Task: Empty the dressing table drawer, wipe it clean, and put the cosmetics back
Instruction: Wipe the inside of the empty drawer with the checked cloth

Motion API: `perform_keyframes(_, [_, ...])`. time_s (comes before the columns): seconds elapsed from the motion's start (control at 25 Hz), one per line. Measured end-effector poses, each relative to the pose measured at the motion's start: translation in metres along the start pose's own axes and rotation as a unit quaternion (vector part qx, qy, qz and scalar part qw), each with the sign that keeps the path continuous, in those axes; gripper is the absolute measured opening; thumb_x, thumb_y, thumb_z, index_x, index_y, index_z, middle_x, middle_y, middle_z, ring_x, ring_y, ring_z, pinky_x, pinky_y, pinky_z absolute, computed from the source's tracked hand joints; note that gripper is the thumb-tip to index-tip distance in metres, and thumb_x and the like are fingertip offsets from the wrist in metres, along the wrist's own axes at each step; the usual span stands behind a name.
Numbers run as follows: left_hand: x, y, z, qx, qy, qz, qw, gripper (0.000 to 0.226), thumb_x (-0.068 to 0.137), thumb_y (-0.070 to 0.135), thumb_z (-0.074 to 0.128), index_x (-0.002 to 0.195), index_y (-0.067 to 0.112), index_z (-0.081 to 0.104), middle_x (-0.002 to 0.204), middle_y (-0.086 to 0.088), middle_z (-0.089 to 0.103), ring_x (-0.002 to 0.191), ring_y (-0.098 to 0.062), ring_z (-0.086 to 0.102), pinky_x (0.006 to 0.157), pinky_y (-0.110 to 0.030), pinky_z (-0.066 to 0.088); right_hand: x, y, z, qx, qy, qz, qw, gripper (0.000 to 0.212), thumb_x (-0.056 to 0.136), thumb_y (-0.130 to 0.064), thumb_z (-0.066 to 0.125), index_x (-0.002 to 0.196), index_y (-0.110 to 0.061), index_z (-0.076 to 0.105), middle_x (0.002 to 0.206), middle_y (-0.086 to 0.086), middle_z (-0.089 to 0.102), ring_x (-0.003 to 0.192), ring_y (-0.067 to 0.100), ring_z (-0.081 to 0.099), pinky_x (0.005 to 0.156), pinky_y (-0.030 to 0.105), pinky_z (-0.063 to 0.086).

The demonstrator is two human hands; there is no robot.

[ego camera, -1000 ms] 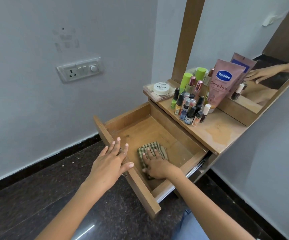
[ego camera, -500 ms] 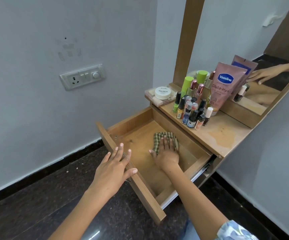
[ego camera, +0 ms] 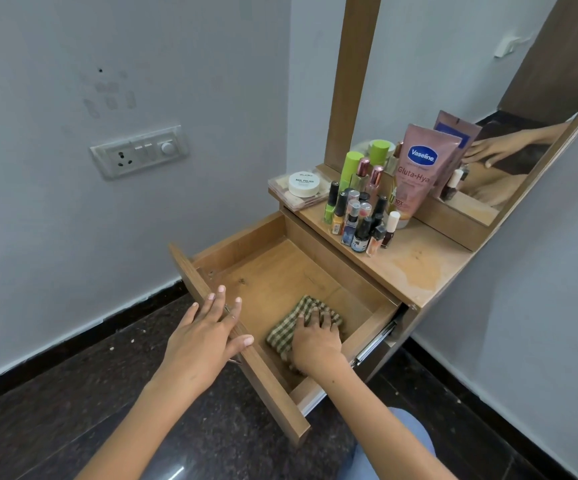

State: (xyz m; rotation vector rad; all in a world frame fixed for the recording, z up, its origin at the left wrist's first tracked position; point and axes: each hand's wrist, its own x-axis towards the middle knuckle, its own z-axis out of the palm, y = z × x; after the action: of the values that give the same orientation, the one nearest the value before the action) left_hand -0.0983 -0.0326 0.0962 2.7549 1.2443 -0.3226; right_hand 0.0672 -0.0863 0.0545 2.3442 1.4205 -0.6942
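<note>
Right hand [ego camera: 315, 341] flat on cloth [ego camera: 291, 327], left hand [ego camera: 207, 334] open bracing drawer [ego camera: 246, 358]; hard swipe may derail it.

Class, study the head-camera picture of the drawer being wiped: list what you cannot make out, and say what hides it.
- Drawer floor under the cloth: covered by the cloth and the right hand.
- Drawer handle: mostly hidden under the left hand on the front panel.
- Nail polish bottles: labels too small to read.
- Rear bottles: blocked by the Vaseline tube and front rows.
- Mirror: cut off by the top edge.
</note>
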Motion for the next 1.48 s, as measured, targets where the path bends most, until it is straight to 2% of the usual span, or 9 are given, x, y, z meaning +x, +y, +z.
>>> perform_keyframes(0.12, [0.0,0.0,0.0,-0.008,0.001,0.002,1.0,0.101,0.058,0.067,-0.016,0.149,0.026,-0.006,0.148,-0.003,-0.025,0.145,-0.016,-0.01,0.117,-0.032,-0.002,0.013,0.004,0.0,-0.044,0.0,0.01,0.999,0.075,0.1,-0.043,0.033,0.151,-0.008,-0.01,0.156,0.022,-0.014,0.144,0.042,-0.009,0.117,0.05,-0.006])
perform_keyframes(0.28, [0.0,-0.002,0.003,-0.016,-0.001,0.001,1.0,0.1,0.059,0.067,-0.015,0.149,0.026,-0.006,0.145,-0.001,-0.027,0.145,-0.016,-0.01,0.116,-0.032,-0.002,0.027,0.025,-0.016,-0.069,0.022,0.057,0.996,0.08,0.098,-0.057,0.022,0.15,-0.005,-0.009,0.157,0.023,-0.007,0.146,0.039,-0.005,0.117,0.048,-0.002])
perform_keyframes(0.4, [0.0,-0.001,0.004,-0.014,0.003,0.007,1.0,0.101,0.058,0.068,-0.017,0.149,0.026,-0.006,0.149,-0.003,-0.025,0.145,-0.016,-0.011,0.116,-0.032,-0.002,0.02,0.024,-0.014,-0.106,0.023,0.085,0.99,0.073,0.099,-0.056,0.021,0.147,-0.002,0.025,0.15,0.019,0.034,0.14,0.032,0.028,0.116,0.046,0.013])
perform_keyframes(0.52, [0.001,-0.002,0.008,-0.006,0.006,0.01,1.0,0.117,0.047,0.075,-0.04,0.149,0.026,-0.008,0.145,-0.002,-0.027,0.145,-0.016,-0.009,0.116,-0.031,-0.001,0.003,0.01,-0.01,-0.105,0.024,0.053,0.993,0.052,0.101,-0.047,0.031,0.119,-0.008,0.059,0.109,0.003,0.065,0.099,0.019,0.058,0.11,0.043,0.03])
perform_keyframes(0.64, [0.002,-0.003,0.008,-0.007,0.014,0.008,1.0,0.126,0.039,0.075,-0.045,0.149,0.026,-0.009,0.143,-0.002,-0.028,0.145,-0.016,-0.009,0.116,-0.032,-0.001,-0.01,-0.013,-0.006,-0.098,-0.004,0.01,0.995,0.045,0.101,-0.035,0.036,0.13,-0.003,0.05,0.129,0.012,0.057,0.118,0.028,0.053,0.113,0.052,0.023])
perform_keyframes(0.84, [0.0,-0.002,0.005,-0.031,0.013,0.007,0.999,0.118,0.047,0.078,-0.037,0.149,0.026,-0.006,0.143,-0.001,-0.028,0.145,-0.016,-0.01,0.116,-0.032,-0.002,-0.001,-0.012,-0.006,-0.076,-0.04,0.037,0.996,0.059,0.103,-0.041,0.026,0.149,-0.005,0.019,0.158,0.02,0.004,0.142,0.05,0.005,0.11,0.069,0.01])
perform_keyframes(1.0, [-0.001,-0.002,0.004,-0.039,-0.001,0.003,0.999,0.098,0.061,0.068,-0.014,0.149,0.026,-0.007,0.142,0.001,-0.029,0.145,-0.015,-0.012,0.116,-0.032,-0.003,0.026,0.022,-0.012,-0.03,-0.015,0.103,0.994,0.062,0.102,-0.041,0.022,0.149,-0.001,0.016,0.158,0.021,0.006,0.143,0.048,0.0,0.112,0.065,0.011])
perform_keyframes(1.28, [0.0,-0.002,0.01,-0.017,0.018,0.011,1.0,0.107,0.057,0.075,-0.031,0.149,0.025,-0.007,0.142,-0.002,-0.028,0.145,-0.018,-0.009,0.116,-0.032,-0.001,0.043,0.024,-0.004,-0.01,0.038,0.027,0.999,0.074,0.101,-0.049,0.023,0.15,-0.003,-0.009,0.155,0.026,-0.013,0.142,0.046,-0.01,0.116,0.054,0.001])
perform_keyframes(1.48, [0.001,-0.004,0.009,-0.041,0.013,0.008,0.999,0.108,0.056,0.077,-0.025,0.149,0.026,-0.006,0.142,0.001,-0.029,0.145,-0.016,-0.012,0.116,-0.033,-0.001,0.061,0.01,-0.01,-0.075,0.113,-0.02,0.991,0.072,0.099,-0.055,0.019,0.148,-0.002,0.011,0.153,0.035,0.0,0.143,0.047,-0.003,0.116,0.054,-0.001])
